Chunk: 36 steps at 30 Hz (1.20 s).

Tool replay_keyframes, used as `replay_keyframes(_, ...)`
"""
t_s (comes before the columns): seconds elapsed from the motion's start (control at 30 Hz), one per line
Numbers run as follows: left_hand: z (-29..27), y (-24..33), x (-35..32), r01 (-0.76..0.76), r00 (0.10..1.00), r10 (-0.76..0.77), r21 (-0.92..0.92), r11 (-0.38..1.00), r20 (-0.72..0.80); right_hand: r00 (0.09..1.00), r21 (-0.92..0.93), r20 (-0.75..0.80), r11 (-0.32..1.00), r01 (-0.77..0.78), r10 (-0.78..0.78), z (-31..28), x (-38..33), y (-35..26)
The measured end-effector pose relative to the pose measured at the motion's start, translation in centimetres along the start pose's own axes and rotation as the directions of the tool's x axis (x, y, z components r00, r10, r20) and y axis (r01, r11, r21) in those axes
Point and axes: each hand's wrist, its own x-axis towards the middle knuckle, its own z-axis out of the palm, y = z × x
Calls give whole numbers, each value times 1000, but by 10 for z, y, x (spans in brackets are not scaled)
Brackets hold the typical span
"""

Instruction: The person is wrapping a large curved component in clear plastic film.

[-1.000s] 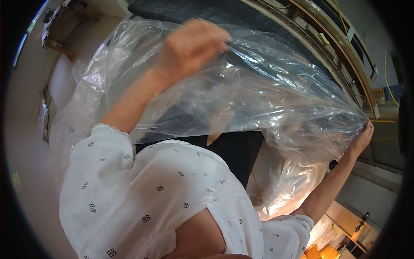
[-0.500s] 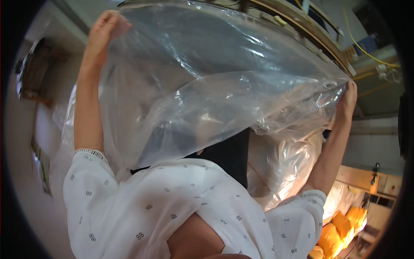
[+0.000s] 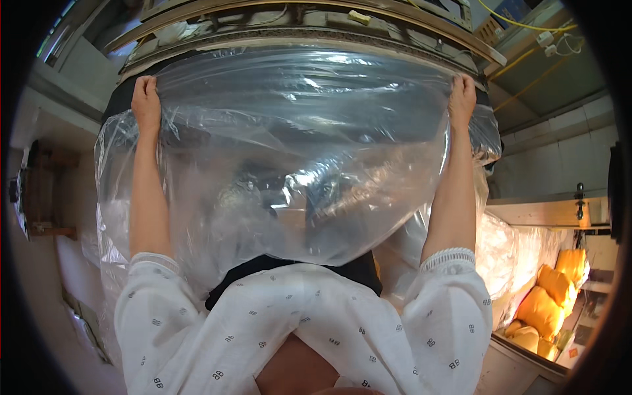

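A large sheet of clear plastic film [image 3: 296, 125] is stretched between my two hands in front of my body. My left hand [image 3: 146, 104] is closed on its upper left part, and my right hand [image 3: 463, 97] grips the upper right. Between them the top of the film runs in long, taut folds, while the lower part hangs loose and wrinkled toward my waist. Dark material [image 3: 117, 99] shows behind the film near my left hand. I cannot tell whether the film is a single sheet or a bag.
Beyond the film runs a long wooden rail [image 3: 263, 14] with a small yellow object [image 3: 359, 17] on it. A yellow cable [image 3: 526, 25] hangs at the far right. Orange-yellow bundles [image 3: 550, 296] lie low on the right, beside more shiny plastic [image 3: 497, 247].
Both hands have come to about the same height, the left lower and the right inward and slightly up. The film's top has gathered into a straight, taut band, and more of the rail shows.
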Motion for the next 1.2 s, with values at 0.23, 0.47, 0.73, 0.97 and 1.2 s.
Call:
replay_keyframes(0.23,47,-85,97,70,899,-232,403,913,372,934,-371,252,917,-150,255,39,41,18)
replay_keyframes(0.47,84,3,46,346,921,-306,145,927,-240,930,-516,-271,778,-359,250,62,2,-32)
replay_keyframes(0.73,61,-47,76,79,989,-71,53,995,-132,975,173,154,967,-189,163,34,14,-10)
replay_keyframes(0.97,84,-65,98,201,980,-201,9,980,-7,987,2,53,989,-150,150,57,35,-6)
replay_keyframes(1.2,77,-65,104,174,984,-158,227,958,-88,990,-301,-28,946,122,-136,74,49,8)
